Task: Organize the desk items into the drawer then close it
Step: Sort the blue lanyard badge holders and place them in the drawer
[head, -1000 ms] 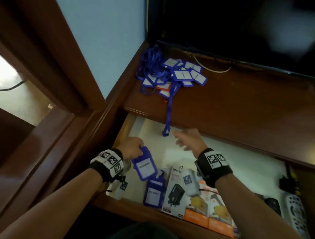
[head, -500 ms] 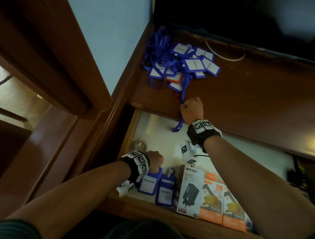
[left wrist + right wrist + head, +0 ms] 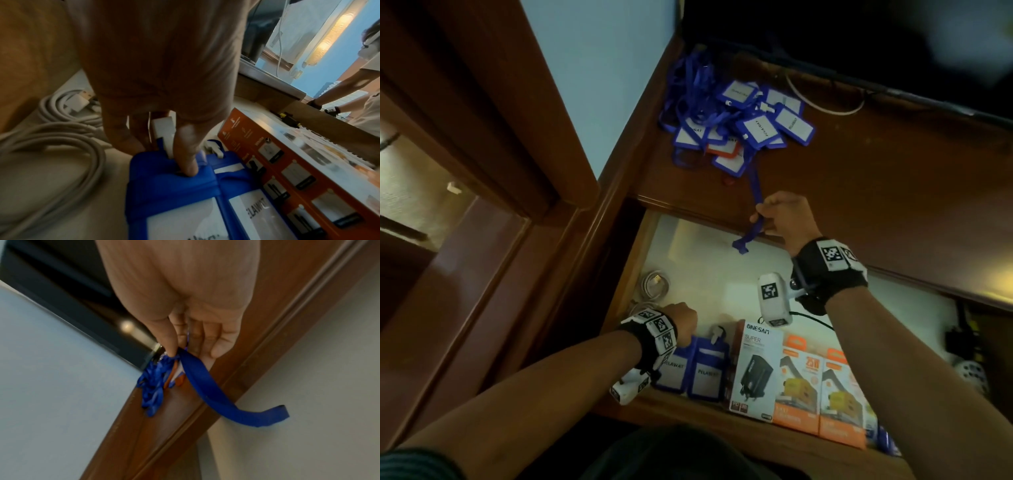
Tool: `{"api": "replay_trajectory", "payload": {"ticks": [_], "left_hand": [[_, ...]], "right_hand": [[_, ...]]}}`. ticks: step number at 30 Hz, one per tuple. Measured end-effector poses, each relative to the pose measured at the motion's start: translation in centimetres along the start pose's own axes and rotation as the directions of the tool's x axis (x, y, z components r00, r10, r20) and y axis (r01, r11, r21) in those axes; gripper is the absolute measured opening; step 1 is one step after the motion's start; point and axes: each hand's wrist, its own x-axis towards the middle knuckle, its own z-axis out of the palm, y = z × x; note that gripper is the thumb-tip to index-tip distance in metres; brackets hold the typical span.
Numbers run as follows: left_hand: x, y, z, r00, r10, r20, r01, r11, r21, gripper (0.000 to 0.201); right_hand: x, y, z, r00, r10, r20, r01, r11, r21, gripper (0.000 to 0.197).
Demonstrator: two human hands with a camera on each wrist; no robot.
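Observation:
A heap of blue badge holders with lanyards [image 3: 739, 116] lies at the desk's back left corner. One blue lanyard strap [image 3: 755, 205] trails over the desk edge into the open drawer [image 3: 705, 274]. My right hand [image 3: 780, 219] pinches that strap [image 3: 207, 386] at the desk edge. Two blue badge holders lie side by side at the drawer's front left, one [image 3: 671, 370] under my left hand and one [image 3: 709, 370] beside it. My left hand [image 3: 685, 325] holds the top of the left holder [image 3: 170, 178], fingers curled at its white clip [image 3: 164, 133].
Boxed chargers [image 3: 756, 370] and orange boxes [image 3: 822, 394] line the drawer's front. Coiled white cables [image 3: 654, 284] sit at the drawer's left. Remotes and a black item [image 3: 962, 349] lie at its right. A dark screen [image 3: 859, 41] stands behind the desk; another person's arm [image 3: 339, 91] shows far right.
My left hand has lowered the blue badge holder flat into the drawer's front left beside the other one. My right hand reached up to the desk edge and took hold of the hanging lanyard strap.

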Motion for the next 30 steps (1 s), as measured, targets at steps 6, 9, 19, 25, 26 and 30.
{"api": "replay_trajectory", "payload": {"ticks": [6,9,19,25,26,30], "left_hand": [[0.2,-0.4,-0.5,0.99,-0.039,-0.136,0.034,0.999,-0.042,0.033],[0.1,0.1,-2.6,0.929,-0.053,-0.365,-0.026,0.977,-0.209,0.034],[-1.2,7.7,-14.6,0.449,0.115,-0.886,-0.515,0.844,-0.151,0.082],[0.6,11.8,-16.1,0.723,0.336,-0.603,-0.402,0.915,0.028,0.043],[0.8,11.9,-15.7,0.771,0.328,-0.545,-0.385,0.923,0.012,0.031],[1.3,11.1,-14.6,0.726,0.38,-0.574,-0.444,0.896,0.032,0.016]], "right_hand": [[-3.7,-0.6,-2.0,0.997,-0.064,0.034,0.059,0.99,0.126,0.011],[-5.1,-0.4,-2.9,0.996,-0.082,0.03,0.076,0.984,0.163,0.007],[-8.5,-1.1,-5.9,0.984,-0.168,0.059,0.15,0.96,0.237,0.008],[-10.9,-1.1,-9.2,0.957,-0.279,0.08,0.226,0.887,0.402,0.02],[-11.3,-0.8,-10.0,0.957,-0.284,0.063,0.229,0.868,0.442,0.02],[-12.3,1.6,-12.6,0.975,-0.217,-0.052,0.208,0.801,0.561,0.021]]}}
